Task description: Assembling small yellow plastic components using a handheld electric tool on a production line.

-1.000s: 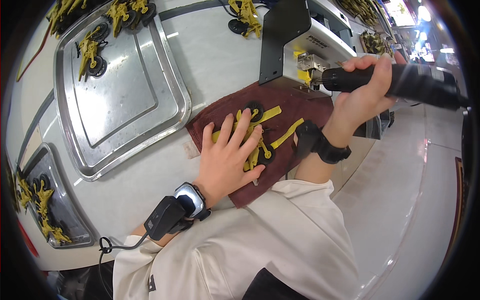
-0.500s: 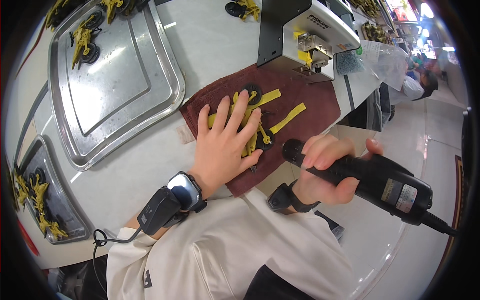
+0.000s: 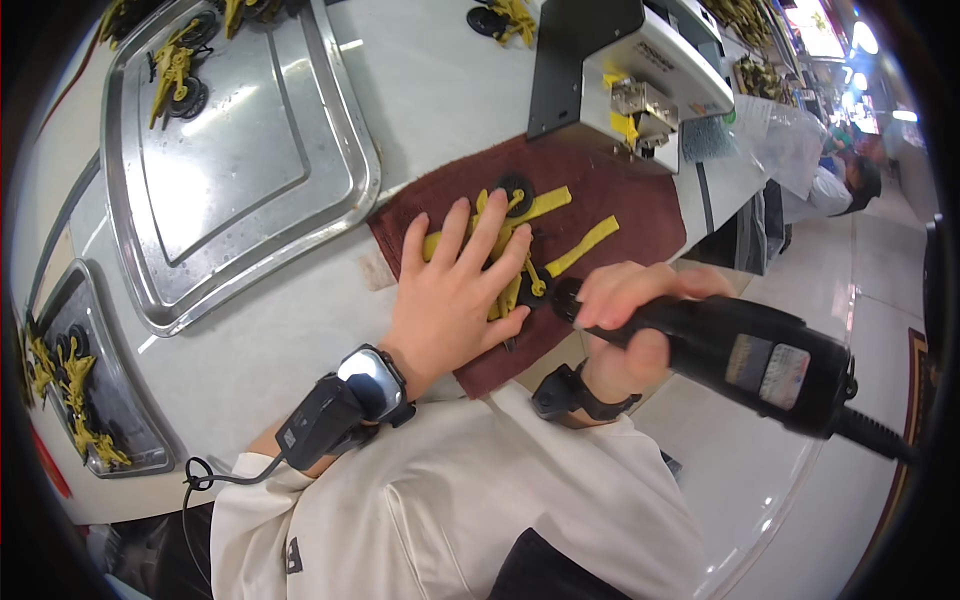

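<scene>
My left hand (image 3: 452,290) lies palm down with fingers spread, pressing a yellow toy motorcycle (image 3: 537,287) with black wheels against a dark red cloth (image 3: 645,215). The fingers cover much of the toy's middle. Wrapped in my right hand (image 3: 632,310) is a black corded electric screwdriver (image 3: 715,342), tilted with its nose toward the toy. That nose is close to the lower black wheel; its tip is blurred, so I cannot tell whether it touches. A yellow strip of tape (image 3: 583,247) sticks to the cloth just right of the toy.
A large metal tray (image 3: 235,170) with yellow toys stands far left; a smaller metal tray (image 3: 130,400) holds several more. A white and black screw feeder (image 3: 645,85) stands beyond the cloth. A clear plastic bag (image 3: 775,135) lies farther right, near another person (image 3: 845,185).
My right hand has brought the screwdriver a little left, its nose closer to the toy's lower wheel. The left hand keeps its place on the toy. The whole view has shifted slightly.
</scene>
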A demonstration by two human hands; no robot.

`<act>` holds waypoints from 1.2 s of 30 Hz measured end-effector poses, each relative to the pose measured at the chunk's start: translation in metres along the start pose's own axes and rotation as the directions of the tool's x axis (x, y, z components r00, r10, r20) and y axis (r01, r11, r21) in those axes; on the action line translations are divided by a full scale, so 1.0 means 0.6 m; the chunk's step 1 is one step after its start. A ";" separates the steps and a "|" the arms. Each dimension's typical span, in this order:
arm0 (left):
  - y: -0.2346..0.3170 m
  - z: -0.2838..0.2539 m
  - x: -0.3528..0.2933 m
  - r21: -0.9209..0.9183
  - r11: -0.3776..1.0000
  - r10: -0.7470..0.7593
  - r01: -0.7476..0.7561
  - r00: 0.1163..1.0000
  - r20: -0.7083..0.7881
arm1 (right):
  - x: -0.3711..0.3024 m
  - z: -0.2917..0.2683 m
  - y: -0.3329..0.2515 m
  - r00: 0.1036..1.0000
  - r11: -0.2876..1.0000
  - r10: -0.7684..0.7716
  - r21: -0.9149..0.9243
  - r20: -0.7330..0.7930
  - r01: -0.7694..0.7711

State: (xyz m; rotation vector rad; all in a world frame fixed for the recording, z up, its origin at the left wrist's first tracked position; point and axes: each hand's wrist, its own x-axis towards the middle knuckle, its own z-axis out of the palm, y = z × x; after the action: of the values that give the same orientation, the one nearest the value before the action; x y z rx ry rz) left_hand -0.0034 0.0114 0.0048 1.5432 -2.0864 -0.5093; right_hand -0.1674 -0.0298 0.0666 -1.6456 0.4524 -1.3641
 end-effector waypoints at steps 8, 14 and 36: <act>0.005 0.005 0.000 -0.008 1.000 0.012 -0.012 1.000 -0.015 | 0.190 -0.051 0.023 0.754 0.810 -0.439 -0.579 -0.488 0.097; 0.000 0.003 -0.005 -0.019 1.000 -0.001 0.001 1.000 -0.023 | 0.163 -0.009 0.001 0.886 0.945 -0.129 -0.326 -0.446 -0.027; -0.006 -0.008 -0.009 -0.089 0.996 0.006 -0.014 0.996 -0.086 | -0.015 0.074 0.000 0.996 0.997 -0.057 0.060 0.075 0.052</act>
State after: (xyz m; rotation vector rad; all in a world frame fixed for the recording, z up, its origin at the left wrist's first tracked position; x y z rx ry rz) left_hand 0.0033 0.0154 0.0060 1.4767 -1.9788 -0.5171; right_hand -0.1298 -0.0047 0.0629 -1.6670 0.3221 -1.3363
